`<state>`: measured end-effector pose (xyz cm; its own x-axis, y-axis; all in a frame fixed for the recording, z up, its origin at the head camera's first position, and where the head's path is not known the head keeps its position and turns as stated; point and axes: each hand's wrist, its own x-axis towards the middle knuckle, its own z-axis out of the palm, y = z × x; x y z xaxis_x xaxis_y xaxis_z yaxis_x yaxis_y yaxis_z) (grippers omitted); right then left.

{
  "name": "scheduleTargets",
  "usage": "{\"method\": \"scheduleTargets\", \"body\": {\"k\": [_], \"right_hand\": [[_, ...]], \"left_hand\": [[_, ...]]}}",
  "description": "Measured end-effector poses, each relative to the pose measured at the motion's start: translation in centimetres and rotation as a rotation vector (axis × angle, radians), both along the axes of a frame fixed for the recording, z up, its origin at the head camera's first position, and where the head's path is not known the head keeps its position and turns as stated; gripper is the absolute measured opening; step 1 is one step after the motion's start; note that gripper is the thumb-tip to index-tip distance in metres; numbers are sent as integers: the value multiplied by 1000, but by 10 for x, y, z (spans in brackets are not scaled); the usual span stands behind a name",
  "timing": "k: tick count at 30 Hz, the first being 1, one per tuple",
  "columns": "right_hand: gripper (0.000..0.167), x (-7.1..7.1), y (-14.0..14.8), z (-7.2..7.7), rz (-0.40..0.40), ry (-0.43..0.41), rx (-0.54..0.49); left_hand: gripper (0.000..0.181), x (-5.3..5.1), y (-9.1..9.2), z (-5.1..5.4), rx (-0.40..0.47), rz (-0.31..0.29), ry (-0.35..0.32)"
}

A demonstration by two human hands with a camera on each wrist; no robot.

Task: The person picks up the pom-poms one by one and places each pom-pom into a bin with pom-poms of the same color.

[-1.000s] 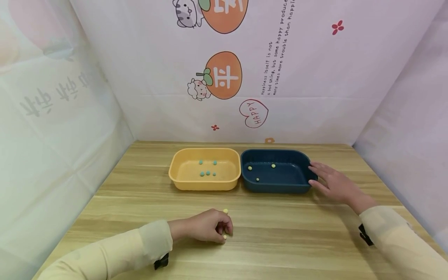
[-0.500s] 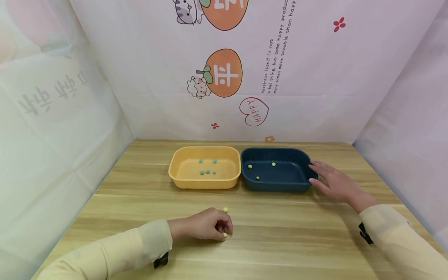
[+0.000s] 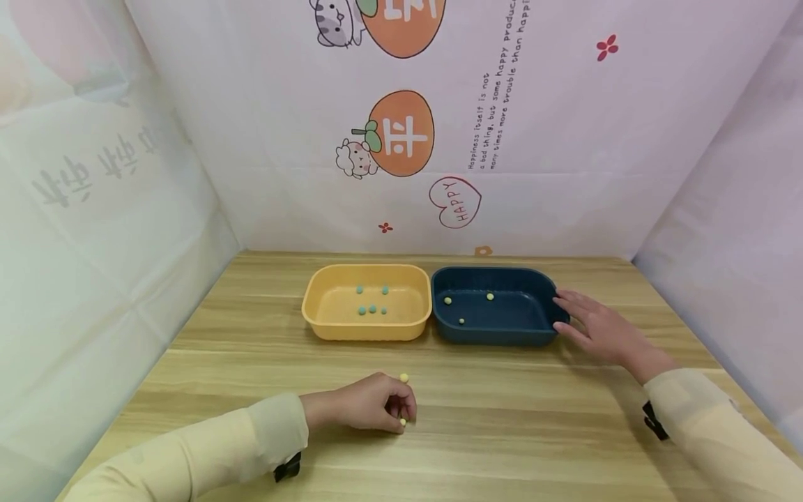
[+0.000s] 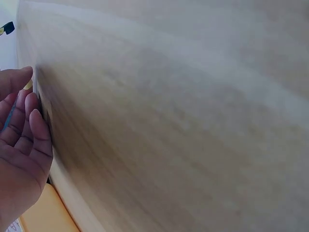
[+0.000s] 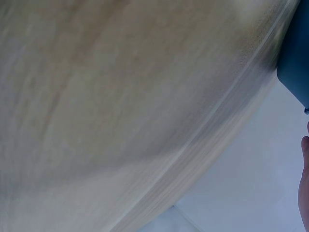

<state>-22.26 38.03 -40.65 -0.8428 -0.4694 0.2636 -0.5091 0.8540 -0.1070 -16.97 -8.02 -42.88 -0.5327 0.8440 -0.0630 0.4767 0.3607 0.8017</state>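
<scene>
My left hand (image 3: 375, 403) is low over the wood table, its fingers curled. Between thumb and index fingertips it pinches a small pale yellow ball (image 3: 403, 422), which also shows as a yellow bit (image 4: 28, 85) in the left wrist view. A second yellow ball (image 3: 404, 378) lies just beyond the knuckles. My right hand (image 3: 599, 328) has its fingers extended against the right end of a dark blue bin (image 3: 495, 337). Several small yellow balls (image 3: 490, 297) lie inside that bin. In the right wrist view only an edge of the right hand (image 5: 304, 188) shows.
A yellow bin (image 3: 370, 332) with several small teal balls (image 3: 373, 308) stands against the blue bin's left side. White printed cloth (image 3: 539, 209) hangs behind the table (image 3: 502, 432) and along both sides.
</scene>
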Motion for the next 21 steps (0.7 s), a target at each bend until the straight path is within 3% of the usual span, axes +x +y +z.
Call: {"method": "scheduleTargets", "body": {"k": [11,16,21], "right_hand": [[61,3,0,-2,-16,-27,0],[61,2,0,-2,-18,-41,-1],[61,1,2,-3,-24,-32,-2]], "left_hand": [[19,-2,6,6,18,24,-51],[18,-12,13,9,48,15,17],[17,-25,23,21,72,49,90]]}}
